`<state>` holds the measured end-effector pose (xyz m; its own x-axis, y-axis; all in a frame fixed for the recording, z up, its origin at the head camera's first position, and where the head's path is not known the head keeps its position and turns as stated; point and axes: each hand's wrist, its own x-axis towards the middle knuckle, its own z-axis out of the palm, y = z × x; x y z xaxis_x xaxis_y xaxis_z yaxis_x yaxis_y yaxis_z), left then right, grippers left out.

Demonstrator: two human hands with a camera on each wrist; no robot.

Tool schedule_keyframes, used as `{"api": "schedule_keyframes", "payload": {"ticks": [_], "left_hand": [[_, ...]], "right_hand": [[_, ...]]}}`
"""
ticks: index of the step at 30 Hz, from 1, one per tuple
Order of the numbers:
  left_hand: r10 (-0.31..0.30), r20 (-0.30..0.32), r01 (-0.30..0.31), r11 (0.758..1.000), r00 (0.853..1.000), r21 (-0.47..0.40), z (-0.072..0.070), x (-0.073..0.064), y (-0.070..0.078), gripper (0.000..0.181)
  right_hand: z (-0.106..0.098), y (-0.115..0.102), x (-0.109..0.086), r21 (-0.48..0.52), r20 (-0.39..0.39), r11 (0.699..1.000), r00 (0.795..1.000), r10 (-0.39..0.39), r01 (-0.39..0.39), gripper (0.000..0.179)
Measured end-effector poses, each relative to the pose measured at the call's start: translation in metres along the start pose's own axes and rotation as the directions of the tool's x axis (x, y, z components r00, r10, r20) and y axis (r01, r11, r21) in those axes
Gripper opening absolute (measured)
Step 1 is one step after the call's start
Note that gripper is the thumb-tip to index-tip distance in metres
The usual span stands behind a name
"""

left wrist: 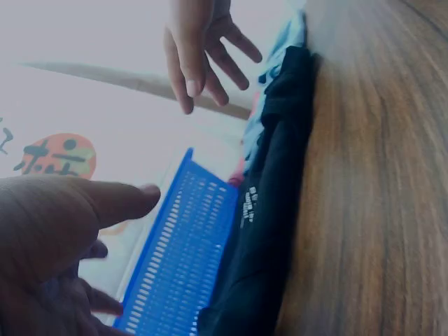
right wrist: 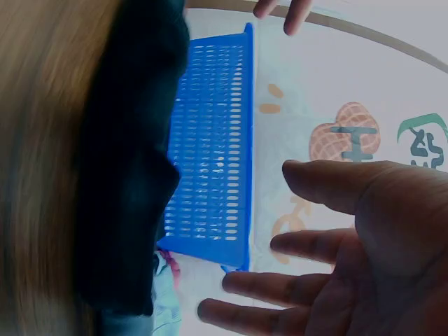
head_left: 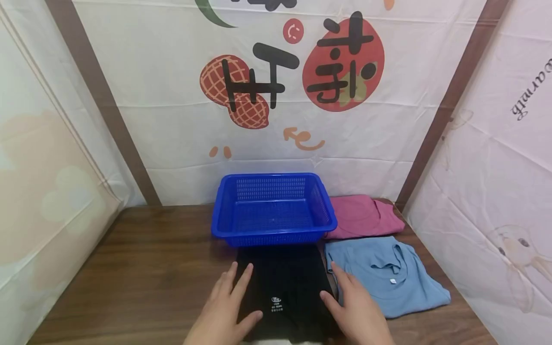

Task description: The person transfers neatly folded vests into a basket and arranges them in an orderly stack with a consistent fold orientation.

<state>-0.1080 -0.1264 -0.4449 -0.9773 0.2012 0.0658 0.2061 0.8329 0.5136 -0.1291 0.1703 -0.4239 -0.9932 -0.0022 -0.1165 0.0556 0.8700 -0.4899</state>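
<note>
From my end I've got both of the person's hands over the bench [head_left: 142,273], left hand [head_left: 224,306] on one side of a folded black cloth [head_left: 293,282] and right hand [head_left: 355,311] on the other. Fingers on both are pretty much straight and spread apart, holding nothing; the wrist cams show me they're hovering a bit above the fabric. The black cloth lies flat on the bench, white print [head_left: 276,304] facing up, right in front of a blue plastic basket [head_left: 276,234]. Can't tell if its far edge touches the basket. Just right of it there's a folded light blue shirt [head_left: 405,292] with a little white neck label [head_left: 393,281], and behind that a folded pink one [head_left: 362,218] beside the basket.
</note>
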Motion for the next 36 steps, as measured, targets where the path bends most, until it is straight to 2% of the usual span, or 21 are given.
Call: {"api": "schedule_keyframes", "payload": {"ticks": [5,9,14,18,27,32,36], "left_hand": [[-0.117,0.017,0.117,0.993,0.993,-0.018,0.001,0.003,-0.005,0.092],[-0.214,0.042,0.214,0.977,0.976,0.003,0.004,0.007,-0.012,0.095],[-0.286,0.066,0.283,0.958,0.956,0.045,0.009,0.011,-0.018,0.095],[-0.305,0.085,0.301,0.952,0.949,0.055,0.011,0.013,-0.019,0.095],[-0.272,0.055,0.270,0.962,0.961,0.045,0.016,0.016,-0.021,0.089],[-0.286,0.072,0.285,0.958,0.956,0.023,0.022,0.021,-0.023,0.089],[-0.263,0.037,0.263,0.965,0.964,0.004,0.022,0.028,-0.024,0.081]], "right_hand": [[0.001,0.007,0.012,0.000,0.031,0.999,0.998,0.050,-0.050,0.073],[0.003,0.010,0.018,0.011,0.047,0.999,0.998,0.034,-0.034,0.068],[0.007,0.014,0.022,0.031,0.097,0.999,0.994,0.041,-0.044,0.061],[0.011,0.018,0.023,0.021,0.127,0.999,0.991,0.044,-0.047,0.054],[0.017,0.021,0.028,-0.043,0.146,0.998,0.988,0.057,-0.051,0.047],[0.021,0.022,0.027,-0.078,0.174,0.996,0.983,0.062,-0.049,0.040],[0.024,0.018,0.029,-0.146,0.169,0.989,0.984,0.052,-0.027,0.042]]}}
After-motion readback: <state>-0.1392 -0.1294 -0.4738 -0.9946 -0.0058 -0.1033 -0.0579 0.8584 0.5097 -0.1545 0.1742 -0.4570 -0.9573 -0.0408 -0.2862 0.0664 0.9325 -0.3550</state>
